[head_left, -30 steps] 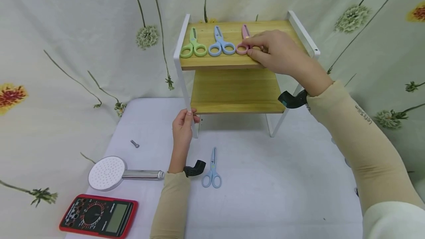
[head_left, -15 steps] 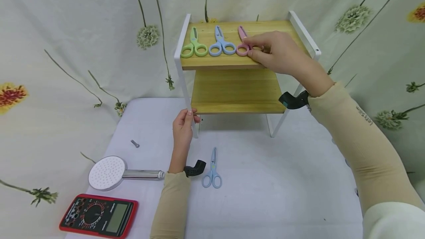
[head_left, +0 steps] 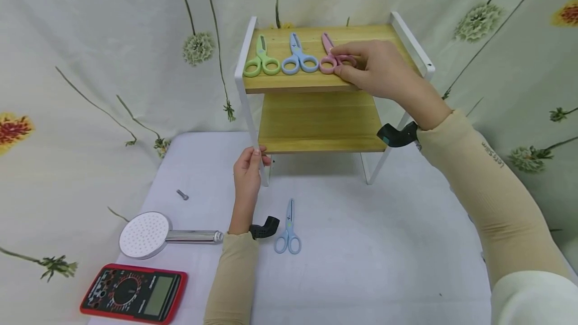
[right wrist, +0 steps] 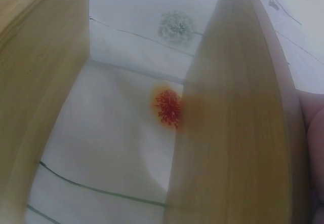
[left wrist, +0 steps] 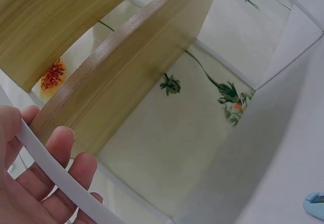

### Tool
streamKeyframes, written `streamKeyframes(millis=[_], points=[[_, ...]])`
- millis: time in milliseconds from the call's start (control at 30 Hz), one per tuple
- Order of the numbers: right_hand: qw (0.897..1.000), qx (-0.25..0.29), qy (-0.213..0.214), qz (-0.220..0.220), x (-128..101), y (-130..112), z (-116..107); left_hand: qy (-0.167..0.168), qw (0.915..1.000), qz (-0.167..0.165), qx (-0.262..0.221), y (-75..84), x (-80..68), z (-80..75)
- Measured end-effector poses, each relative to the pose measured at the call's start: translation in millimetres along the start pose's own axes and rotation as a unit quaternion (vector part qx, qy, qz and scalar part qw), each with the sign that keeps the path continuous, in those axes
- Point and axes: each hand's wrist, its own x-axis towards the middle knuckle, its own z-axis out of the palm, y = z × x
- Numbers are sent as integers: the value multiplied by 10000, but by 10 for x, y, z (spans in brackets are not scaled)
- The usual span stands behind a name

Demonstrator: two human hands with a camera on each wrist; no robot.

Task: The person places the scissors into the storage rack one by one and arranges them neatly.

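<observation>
Floral cloth behind, white counter [head_left: 361,245] below. Pink scissors [head_left: 329,54] on top shelf [head_left: 289,82], right of blue [head_left: 298,56] and green [head_left: 262,56] pairs, pinched at handles by right hand [head_left: 379,69]. Left hand [head_left: 247,169] gripping rack leg [head_left: 253,129] at 9 o'clock. Fourth scissors [head_left: 288,229] left on counter at 6 o'clock; three of four apparently shelved.

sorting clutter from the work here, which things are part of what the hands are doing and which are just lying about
In use:
right hand on the pink scissors
left hand gripping the shelf rack leg
green scissors and blue scissors lined up on top

Lying about:
shower head
multimeter
bolt
</observation>
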Motion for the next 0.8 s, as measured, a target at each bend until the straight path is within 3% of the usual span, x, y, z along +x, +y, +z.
streamKeyframes(millis=[133, 233, 367, 433, 500, 567, 700, 800], points=[[9993, 350, 148, 17, -5, 8, 5, 39, 10000, 4, -12, -7, -1, -7], [9912, 1052, 789, -158, -92, 12, 20, 46, 10000, -39, -35, -9, -2, -5], [9583, 1732, 1922, -1210, -373, -18, 123, 7, 9999, -113, -38, 4, -3, 0], [9423, 1847, 2137, -1795, -548, -41, 230, -7, 9999, -113, -11, 12, 3, 0], [9343, 1991, 2016, -2164, -711, -55, 372, -14, 10000, -94, 18, 21, 14, 0], [9343, 2071, 1718, -2337, -855, -64, 546, -15, 10000, -87, 33, 31, 21, -2], [9472, 2054, 876, -2299, -1102, -92, 925, -12, 9999, -141, 54, 43, 17, -8], [9577, 2042, 146, -2023, -1267, -138, 1195, 11, 9998, -194, 54, 42, 1, -16]])
